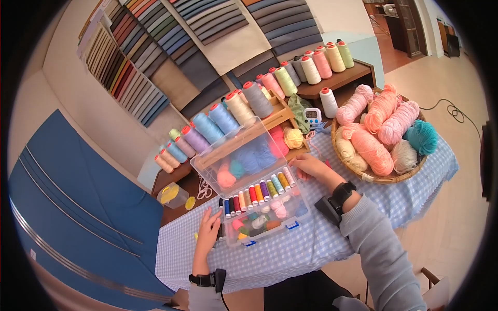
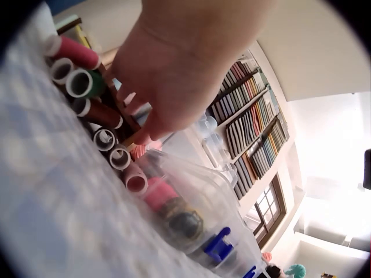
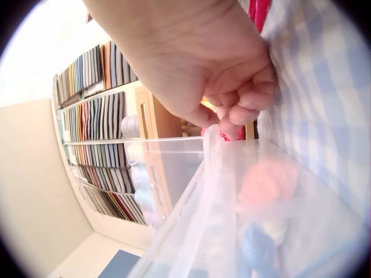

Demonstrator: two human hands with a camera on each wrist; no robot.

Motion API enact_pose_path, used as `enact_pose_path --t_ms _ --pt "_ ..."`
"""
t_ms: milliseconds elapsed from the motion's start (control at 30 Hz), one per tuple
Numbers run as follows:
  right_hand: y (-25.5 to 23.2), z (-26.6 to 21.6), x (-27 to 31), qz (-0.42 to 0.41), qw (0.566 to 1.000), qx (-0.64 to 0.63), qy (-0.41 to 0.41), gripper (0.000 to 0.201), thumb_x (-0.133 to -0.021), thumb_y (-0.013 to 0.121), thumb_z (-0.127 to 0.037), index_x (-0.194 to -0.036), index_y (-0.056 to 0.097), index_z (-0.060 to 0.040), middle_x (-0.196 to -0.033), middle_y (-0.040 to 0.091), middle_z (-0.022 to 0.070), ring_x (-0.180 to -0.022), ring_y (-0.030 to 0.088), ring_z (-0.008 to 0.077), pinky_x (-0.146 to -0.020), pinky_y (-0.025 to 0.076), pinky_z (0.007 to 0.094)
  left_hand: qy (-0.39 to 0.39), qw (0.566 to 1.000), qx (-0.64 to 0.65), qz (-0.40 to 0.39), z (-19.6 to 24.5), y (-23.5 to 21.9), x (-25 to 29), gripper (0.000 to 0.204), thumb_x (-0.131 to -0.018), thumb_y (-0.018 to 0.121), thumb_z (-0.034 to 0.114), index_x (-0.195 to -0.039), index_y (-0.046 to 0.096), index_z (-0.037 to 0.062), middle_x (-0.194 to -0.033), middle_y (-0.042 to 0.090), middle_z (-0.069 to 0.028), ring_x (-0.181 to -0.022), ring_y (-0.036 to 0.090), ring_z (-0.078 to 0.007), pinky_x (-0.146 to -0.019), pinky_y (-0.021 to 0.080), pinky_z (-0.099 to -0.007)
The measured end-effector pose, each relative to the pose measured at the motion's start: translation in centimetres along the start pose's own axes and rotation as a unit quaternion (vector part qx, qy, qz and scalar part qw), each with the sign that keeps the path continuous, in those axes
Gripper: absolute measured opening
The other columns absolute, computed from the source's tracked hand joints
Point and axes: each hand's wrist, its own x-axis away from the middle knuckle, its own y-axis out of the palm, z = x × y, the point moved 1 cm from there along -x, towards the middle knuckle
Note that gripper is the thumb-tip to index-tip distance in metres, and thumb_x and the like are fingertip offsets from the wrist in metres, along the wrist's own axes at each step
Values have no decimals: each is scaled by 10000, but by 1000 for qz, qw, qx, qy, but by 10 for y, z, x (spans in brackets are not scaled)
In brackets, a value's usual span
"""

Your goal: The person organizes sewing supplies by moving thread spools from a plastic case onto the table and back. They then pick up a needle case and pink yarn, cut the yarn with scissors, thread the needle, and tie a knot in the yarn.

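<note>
A clear plastic box (image 1: 305, 213) with blue latches stands on the cloth, its lid (image 1: 202, 179) raised. A row of colored thread spools (image 1: 253, 196) lies across it, and small yarn balls (image 1: 279, 209) show in the front part. By the box's left side is my left hand (image 1: 209, 226), fingers loosely extended beside dark spools (image 1: 221, 230). In the left wrist view, several spools (image 2: 99, 113) lie below that hand. At the back right corner my right hand (image 1: 309, 165) has bent fingers (image 3: 249, 107), their tips right at the box edge; I cannot tell whether they grip it.
A wicker basket (image 1: 381, 180) of yarn skeins stands on the right. Thread cones (image 1: 258, 101) line a wooden rack behind the box, near a small timer (image 1: 312, 115). A clear tub (image 1: 175, 197) sits at the left. Blue checked cloth (image 1: 176, 243) covers the table.
</note>
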Motion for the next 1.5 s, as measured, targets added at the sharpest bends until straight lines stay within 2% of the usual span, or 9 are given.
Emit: enact_pose_path --t_ms 133,300,400,500,633,767,1067,1300,1500 --pt "-1 -9 -1 24 992 -75 -96 172 -826 508 -215 -852 551 -50 -522 493 10 -399 456 89 -373 362 223 -24 989 128 -74 -11 7 -25 365 -893 478 230 -1220 501 70 -1406 251 -196 -1291 271 -306 -1019 259 -324" --pt "4 -12 0 -25 991 -69 -109 151 -815 527 -187 -848 567 -45 -533 489 0 -400 442 75 -369 348 217 -41 992 57 -107 -13 17 -34 364 -879 501 227 -1199 513 53 -1403 253 -201 -1275 298 -308 -1017 265 -323" --pt "9 -6 -4 -32 991 -19 -126 151 -813 528 -166 -875 585 -40 -546 507 0 -405 449 75 -364 344 216 -45 998 -10 -46 -24 15 -36 352 -863 537 205 -1167 533 29 -1368 312 -196 -1207 392 -285 -978 328 -319" --pt "11 -8 0 -35 989 33 -137 151 -792 544 -139 -877 609 -33 -574 548 20 -447 492 92 -417 389 234 -36 988 69 129 -25 5 -35 280 -837 577 113 -1093 583 -1 -1256 422 -150 -1024 527 -196 -837 438 -272" --pt "12 -6 -1 -26 984 66 -163 137 -759 573 -134 -827 627 -28 -609 587 44 -494 529 110 -488 431 254 7 963 124 240 5 -13 -28 199 -849 554 80 -1016 632 5 -1180 472 -123 -982 537 -174 -816 430 -252" --pt "12 -7 1 -30 980 96 -169 124 -747 590 -135 -794 628 -26 -610 592 46 -500 534 113 -492 431 256 53 962 154 221 43 -13 -17 189 -824 581 67 -993 644 14 -1112 520 -112 -971 535 -168 -790 435 -251" --pt "12 -9 4 -20 983 91 -160 116 -745 604 -137 -768 621 -25 -587 580 34 -506 531 109 -493 426 255 114 990 -66 48 104 5 4 365 -748 645 106 -1110 599 88 -999 568 -121 -919 550 -269 -838 413 -331" --pt "12 -9 4 -30 985 69 -156 104 -747 602 -124 -754 611 -20 -590 574 34 -506 526 102 -484 421 244 124 989 -37 77 86 -3 -16 587 -730 680 164 -1258 450 52 -1078 537 -147 -1018 515 -279 -892 384 -333" --pt "11 -5 2 5 970 139 -201 157 -725 636 -168 -804 598 -37 -680 611 62 -618 585 154 -578 457 277 141 990 -20 -6 66 1 -32 599 -731 688 222 -1252 451 47 -1162 490 -157 -1095 468 -288 -941 353 -341"
